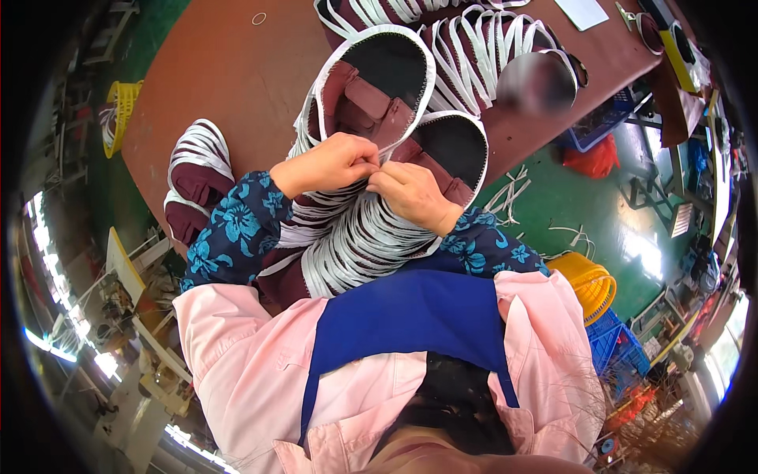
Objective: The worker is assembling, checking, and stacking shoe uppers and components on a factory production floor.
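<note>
On the chest of the pink jacket (pixel 245 347) there is a faint small mark, too small to read, and any writing on the white sheet (pixel 583 12) at the table's far edge cannot be made out either. The person's left hand (pixel 333 163) and right hand (pixel 412 194) meet at the fingertips, each grip narrow, thumb and fingers pinched together at the white-edged rim of a maroon shoe upper (pixel 368 100); exactly what lies between the fingertips is hidden. The left hand comes in from the left with its back up and fingers curled; the right hand comes from the lower right, back up too, its fingers pointing toward the left one. Both elbows are bent, and the forearms wear dark sleeves (pixel 241 221) with blue flowers. The shoe upper stands with its opening toward the person, just beyond the hands, at the end of a row of nested ones. Beside it on the right, a second row (pixel 359 251) runs down to the blue apron (pixel 407 312), its far end an upper with black lining (pixel 454 146). Beyond, on the reddish-brown table (pixel 213 75), lies another bundle (pixel 458 63), one end blurred, and a small stack (pixel 201 162) sits near the left sleeve.
</note>
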